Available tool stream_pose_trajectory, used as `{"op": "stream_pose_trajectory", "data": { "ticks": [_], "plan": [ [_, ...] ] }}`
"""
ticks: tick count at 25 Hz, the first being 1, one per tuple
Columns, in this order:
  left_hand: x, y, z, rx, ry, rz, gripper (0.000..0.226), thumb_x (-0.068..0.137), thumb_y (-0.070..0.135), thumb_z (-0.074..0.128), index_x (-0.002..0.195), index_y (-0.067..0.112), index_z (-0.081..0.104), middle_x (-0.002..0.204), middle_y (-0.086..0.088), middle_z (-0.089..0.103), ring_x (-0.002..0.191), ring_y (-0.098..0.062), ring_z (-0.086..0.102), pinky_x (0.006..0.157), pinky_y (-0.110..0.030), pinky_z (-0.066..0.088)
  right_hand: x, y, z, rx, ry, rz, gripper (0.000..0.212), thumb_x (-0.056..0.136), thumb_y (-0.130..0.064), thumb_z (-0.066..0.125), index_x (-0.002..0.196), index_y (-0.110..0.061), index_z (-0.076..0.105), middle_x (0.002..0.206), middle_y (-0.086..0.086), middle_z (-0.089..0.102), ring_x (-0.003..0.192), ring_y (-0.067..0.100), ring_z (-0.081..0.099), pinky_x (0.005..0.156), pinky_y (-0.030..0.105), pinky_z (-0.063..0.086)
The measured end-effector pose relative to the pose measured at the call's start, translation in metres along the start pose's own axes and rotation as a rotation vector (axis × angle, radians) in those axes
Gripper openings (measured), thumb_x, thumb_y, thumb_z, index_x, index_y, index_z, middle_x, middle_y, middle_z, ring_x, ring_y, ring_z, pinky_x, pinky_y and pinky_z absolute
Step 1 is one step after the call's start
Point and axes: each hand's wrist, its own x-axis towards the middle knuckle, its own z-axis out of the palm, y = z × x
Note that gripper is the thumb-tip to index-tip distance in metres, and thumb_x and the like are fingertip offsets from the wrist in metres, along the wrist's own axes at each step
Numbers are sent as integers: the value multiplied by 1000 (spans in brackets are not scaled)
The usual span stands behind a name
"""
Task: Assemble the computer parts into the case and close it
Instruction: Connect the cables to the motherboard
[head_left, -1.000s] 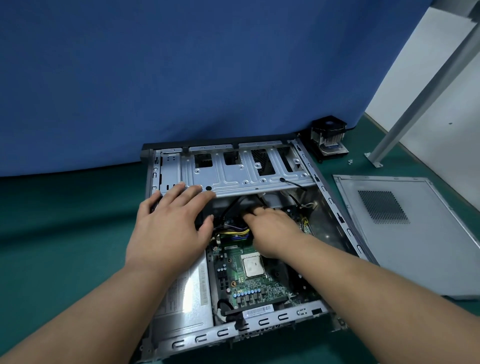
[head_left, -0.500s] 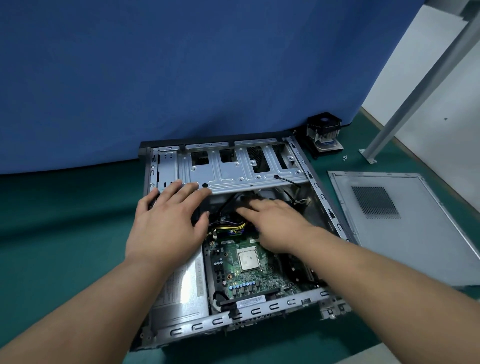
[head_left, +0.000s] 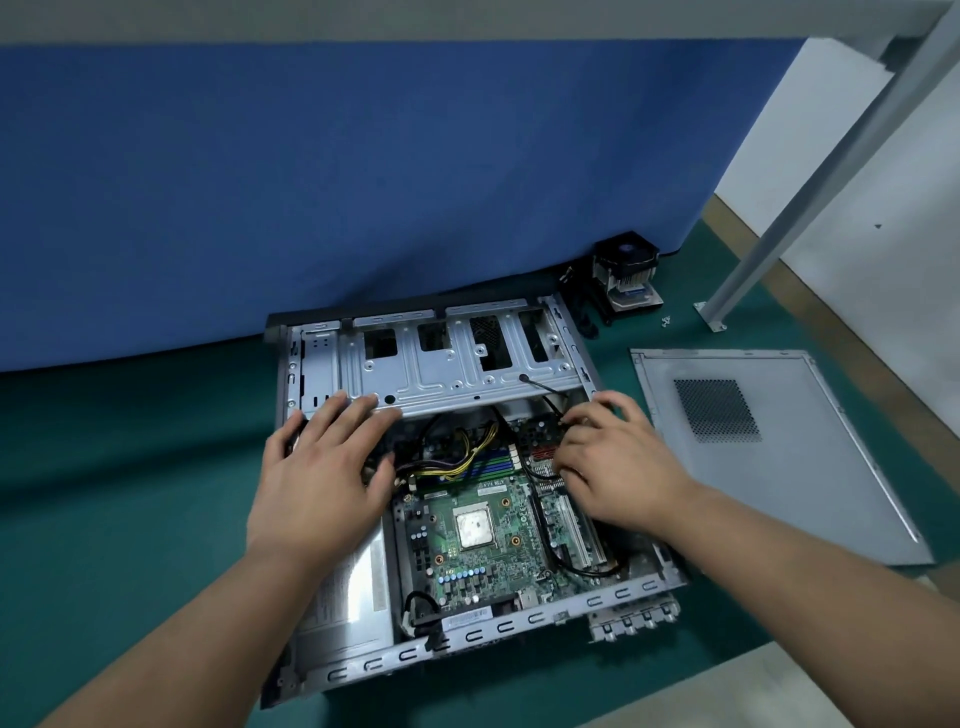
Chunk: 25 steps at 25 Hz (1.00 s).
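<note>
1. A green-covered table (head_left: 130, 467) is carrying everything, with a blue cloth backdrop (head_left: 363, 182) hanging behind it.
2. The open grey sheet-metal computer case (head_left: 631, 587) is lying flat in the middle of the table, its silver perforated drive cage (head_left: 457, 364) spanning the far end.
3. The flat grey steel side panel with a mesh vent (head_left: 810, 457) is lying on the table just to the right of the case, detached.
4. Inside the case, the green motherboard (head_left: 498, 551) is sitting with its square silver processor (head_left: 474, 527) bare; a bundle of yellow and black wires (head_left: 467, 460) is crossing its far edge.
5. The left hand (head_left: 322, 478) is resting flat, fingers straight and spread, on the drive cage's near edge.
6. The right hand (head_left: 618, 467) is hovering low over the case's right interior, fingers curled down among black cables; whether it is pinching anything I cannot tell.
7. A black fan-topped heatsink cooler (head_left: 626, 275) is standing on the table beyond the case's far right corner.
</note>
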Motion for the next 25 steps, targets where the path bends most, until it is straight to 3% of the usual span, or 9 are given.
{"op": "stream_pose_trajectory", "data": {
  "ticks": [3, 7, 10, 12, 13, 15, 17, 20, 25],
  "plan": [
    [-1, 1, 0, -2, -5, 2, 51, 95, 50, 39, 145, 44, 48, 154, 18, 47, 151, -9, 31, 120, -44, 23, 0, 0, 0, -3, -17, 9, 32, 85, -38, 47, 91, -34, 78, 95, -17, 74, 118, 14, 55, 120, 47, 21],
    [0, 2, -6, -19, -53, 1, 53, 97, 51, 38, 150, 46, 41, 162, 15, 36, 154, -8, 24, 124, -44, 17, 0, -3, -7, 88, 18, 68, 40, 81, -27, 58, 118, -29, 71, 130, -4, 61, 138, 24, 41, 122, 48, 25],
    [4, 4, -12, -19, -100, -20, 62, 95, 54, 41, 155, 52, 24, 169, 15, 20, 155, -9, 20, 124, -43, 14, -2, -4, -15, 206, 52, 220, 70, 87, -21, 56, 154, -20, 34, 157, 3, 31, 148, 27, 25, 123, 51, 26],
    [15, 9, -16, 10, -140, -1, 70, 91, 50, 54, 154, 55, 24, 168, 14, 25, 150, -18, 28, 117, -48, 19, -2, -5, -18, 312, 8, 327, 80, 96, -22, 51, 162, -18, 7, 169, 4, 2, 149, 27, 25, 122, 47, 29],
    [26, 12, -19, 32, -162, 15, 72, 91, 46, 59, 153, 55, 25, 167, 12, 27, 147, -24, 30, 114, -50, 21, -1, -5, -19, 384, -33, 369, 85, 99, -23, 50, 163, -20, -6, 170, 0, -11, 142, 25, 37, 116, 44, 40],
    [54, 16, -23, 84, -235, 26, 76, 93, 36, 61, 153, 57, 19, 170, 7, 18, 151, -32, 21, 117, -56, 18, 3, -2, -25, 601, -141, 454, 92, 100, -19, 48, 159, -28, -22, 168, -7, -24, 94, 18, 66, 80, 38, 60],
    [80, 19, -24, 133, -325, 46, 90, 94, 24, 58, 154, 60, 1, 173, 5, 0, 156, -37, 4, 122, -61, 10, 13, 4, -32, 746, -180, 524, 92, 100, -15, 46, 158, -32, -24, 171, -1, -10, 65, 19, 63, 58, 39, 55],
    [95, 27, -22, 168, -410, 41, 102, 91, 6, 56, 157, 56, -3, 173, 1, -9, 156, -43, -6, 119, -74, 4, 32, 11, -44, 764, -217, 584, 91, 98, -9, 46, 161, -26, -18, 159, 20, 33, 69, 19, 61, 58, 35, 50],
    [91, 36, -17, 220, -409, 27, 104, 89, 1, 58, 159, 51, -1, 173, -5, -8, 155, -47, -8, 116, -78, 3, 35, 16, -45, 709, -287, 566, 95, 96, -2, 49, 161, -24, -16, 141, 23, 50, 65, 16, 57, 49, 30, 40]
  ]
}}
